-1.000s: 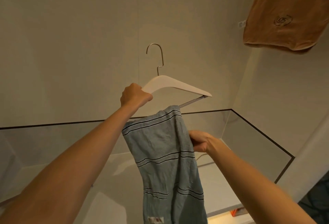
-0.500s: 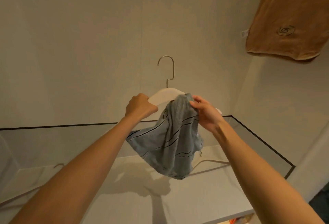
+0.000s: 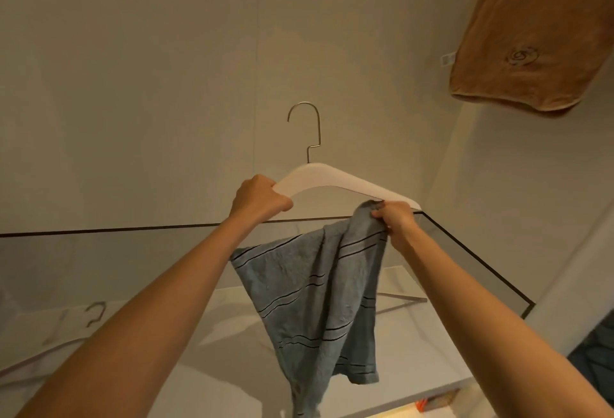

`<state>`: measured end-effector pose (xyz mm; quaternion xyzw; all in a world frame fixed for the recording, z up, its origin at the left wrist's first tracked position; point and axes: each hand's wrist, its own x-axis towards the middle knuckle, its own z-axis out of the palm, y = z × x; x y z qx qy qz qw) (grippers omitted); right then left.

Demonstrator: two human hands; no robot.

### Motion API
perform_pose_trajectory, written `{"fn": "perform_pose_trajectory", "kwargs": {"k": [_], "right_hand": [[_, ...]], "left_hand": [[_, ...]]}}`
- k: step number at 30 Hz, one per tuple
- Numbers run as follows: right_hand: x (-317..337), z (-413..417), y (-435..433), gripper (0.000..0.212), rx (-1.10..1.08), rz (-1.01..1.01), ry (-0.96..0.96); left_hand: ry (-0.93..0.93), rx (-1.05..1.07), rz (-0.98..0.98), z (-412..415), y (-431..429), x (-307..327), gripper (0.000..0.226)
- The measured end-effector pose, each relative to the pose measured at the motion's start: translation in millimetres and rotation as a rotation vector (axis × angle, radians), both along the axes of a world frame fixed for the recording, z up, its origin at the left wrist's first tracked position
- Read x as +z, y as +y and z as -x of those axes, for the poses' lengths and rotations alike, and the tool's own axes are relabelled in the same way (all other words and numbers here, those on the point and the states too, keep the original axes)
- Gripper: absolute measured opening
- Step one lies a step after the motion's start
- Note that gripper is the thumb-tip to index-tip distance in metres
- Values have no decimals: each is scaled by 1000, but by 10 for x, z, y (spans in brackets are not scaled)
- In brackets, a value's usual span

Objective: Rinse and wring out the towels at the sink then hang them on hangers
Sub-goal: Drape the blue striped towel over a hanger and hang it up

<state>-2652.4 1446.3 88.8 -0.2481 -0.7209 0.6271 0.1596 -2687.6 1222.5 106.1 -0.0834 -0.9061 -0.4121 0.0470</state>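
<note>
Fingers [image 3: 378, 215] of the right hand [image 3: 397, 221] pinch a bunched corner of the blue striped towel [image 3: 315, 284] just under the right arm of the white hanger [image 3: 345, 182]; whether the cloth passes over a bar there is hidden. The left hand [image 3: 257, 200] is curled tight round the hanger's left end, with the metal hook [image 3: 310, 128] free in the air. The towel hangs between both forearms, its lowest tip cut off by the frame. Behind it, near the back right corner of the worktop [image 3: 408, 351], a second hanger [image 3: 407, 298] lies mostly hidden. A brown towel [image 3: 531, 35] hangs upper right, cropped. A faint hook shape [image 3: 94, 313] at left is hard to make out.
</note>
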Motion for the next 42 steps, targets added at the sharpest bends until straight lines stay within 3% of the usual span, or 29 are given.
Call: {"fn": "perform_pose_trajectory", "kwargs": {"k": [6, 8, 10, 14, 17, 19, 21, 22, 24, 26, 28, 31, 35, 38, 40, 42], "right_hand": [[-17, -89, 137, 28, -313, 218, 112], [7, -137, 212, 16, -293, 379, 78], [-6, -229, 342, 20, -209, 499, 23], [-107, -322, 547, 12, -147, 462, -32], [-175, -277, 559, 31, -270, 422, 2], [-194, -275, 537, 40, -420, 275, 11], [-154, -323, 513, 49, -624, -94, 6], [-95, -354, 486, 55, -609, -333, 51], [64, -383, 361, 65, -215, -676, 124], [210, -355, 201, 67, 241, -927, -35], [284, -309, 80, 57, 371, -1075, -109], [293, -273, -49, 51, 346, -877, 38], [286, -183, -65, 54, 210, -743, -3], [334, -138, 35, 53, 128, -648, -26], [357, -130, 103, 51, 121, -567, -19], [385, -142, 143, 48, 122, -510, -7]], "left_hand": [[1, -19, 4, 10, 82, -7, 38], [16, -27, 18, 18, 101, 20, 40], [23, -14, 37, 41, 76, 34, 40], [5, -37, 57, 59, 57, 0, 41], [44, -62, 82, 39, 118, 23, 37], [73, -64, 107, 29, 152, 49, 35], [92, -62, 137, 20, 172, 69, 34], [103, -64, 157, 19, 181, 81, 33], [132, -80, 201, 12, 213, 122, 32], [168, -127, 236, -4, 257, 180, 32], [196, -203, 263, -27, 293, 219, 32], [249, -254, 258, -24, 303, 233, 37], [340, -173, 241, 106, 140, 228, 69], [444, 96, 0, 107, -25, 61, 53], [324, 276, -144, 127, -77, -82, 35], [-36, 197, -147, 159, -63, -193, 46]]}}
